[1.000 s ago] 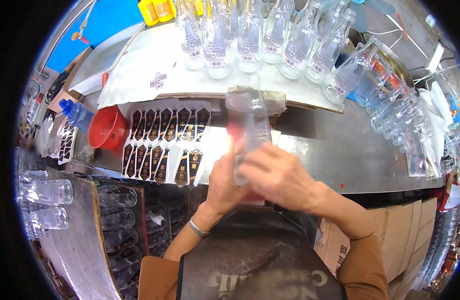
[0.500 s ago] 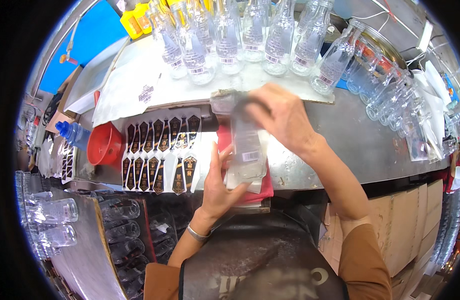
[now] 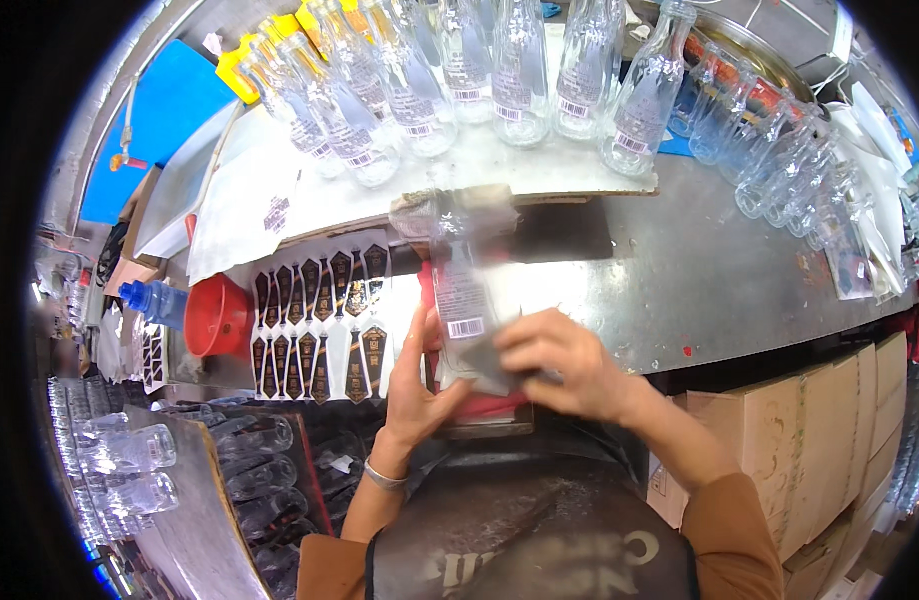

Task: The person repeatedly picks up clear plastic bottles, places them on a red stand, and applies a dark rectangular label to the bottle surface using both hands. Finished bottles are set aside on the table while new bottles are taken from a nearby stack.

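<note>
A clear glass bottle (image 3: 463,290) with a printed back label lies in front of me, its neck pointing away and resting by a grimy padded support (image 3: 412,214). Along its left side my left hand (image 3: 412,392) grips it, the thumb near the base. My right hand (image 3: 578,368) is closed on a dark flat piece (image 3: 512,352), smeared by motion, at the lower right of the bottle. Red cloth (image 3: 492,406) shows beneath the bottle. Left of it lies a sheet of black-and-gold tie-shaped labels (image 3: 320,318), with one gap in the near row.
Several labelled glass bottles (image 3: 520,85) stand on a white board (image 3: 380,205) at the back. More bottles (image 3: 770,185) line the right. A red funnel-like container (image 3: 220,318) and blue-capped bottle (image 3: 150,297) sit left. Cardboard boxes (image 3: 770,440) stand low right.
My right hand has moved from the bottle's neck end down toward its base, with the dark piece in it. My left hand stays at the bottle's left side. The view has shifted slightly.
</note>
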`<act>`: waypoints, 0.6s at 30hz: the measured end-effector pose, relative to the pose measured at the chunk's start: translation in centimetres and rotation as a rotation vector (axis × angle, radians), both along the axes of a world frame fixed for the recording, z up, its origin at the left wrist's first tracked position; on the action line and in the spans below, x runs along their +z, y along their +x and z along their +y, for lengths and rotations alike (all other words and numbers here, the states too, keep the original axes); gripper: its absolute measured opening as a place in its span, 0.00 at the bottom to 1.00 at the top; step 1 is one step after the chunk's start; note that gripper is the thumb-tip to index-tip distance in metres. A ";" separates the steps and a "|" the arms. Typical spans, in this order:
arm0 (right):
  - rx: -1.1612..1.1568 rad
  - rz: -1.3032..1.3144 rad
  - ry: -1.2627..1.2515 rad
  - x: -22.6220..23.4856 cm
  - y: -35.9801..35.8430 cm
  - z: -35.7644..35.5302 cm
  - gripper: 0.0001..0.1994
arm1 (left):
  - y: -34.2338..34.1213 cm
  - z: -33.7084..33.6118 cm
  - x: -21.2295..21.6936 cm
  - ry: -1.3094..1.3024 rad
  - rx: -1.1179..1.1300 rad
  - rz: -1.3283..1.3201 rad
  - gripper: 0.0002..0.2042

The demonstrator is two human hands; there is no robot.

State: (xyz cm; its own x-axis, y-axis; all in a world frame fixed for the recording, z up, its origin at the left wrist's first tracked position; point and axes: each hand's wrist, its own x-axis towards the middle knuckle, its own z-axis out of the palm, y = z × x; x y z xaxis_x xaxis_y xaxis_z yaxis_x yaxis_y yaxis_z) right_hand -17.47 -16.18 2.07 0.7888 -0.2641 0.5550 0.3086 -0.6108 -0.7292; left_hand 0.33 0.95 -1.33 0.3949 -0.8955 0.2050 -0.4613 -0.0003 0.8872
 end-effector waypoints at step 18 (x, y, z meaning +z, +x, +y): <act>-0.084 0.093 -0.771 4.6 8.0 1.3 0.07 | -2.7 -0.5 0.8 -0.022 0.182 -0.282 0.55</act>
State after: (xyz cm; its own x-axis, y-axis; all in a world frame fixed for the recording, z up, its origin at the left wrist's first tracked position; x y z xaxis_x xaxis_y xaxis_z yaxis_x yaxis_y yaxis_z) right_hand -9.45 -14.90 6.64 0.8355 0.1089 0.5386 0.1976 -0.9742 -0.1095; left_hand -2.36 0.44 -0.50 0.4732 -0.8093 0.3479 -0.6827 -0.0873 0.7254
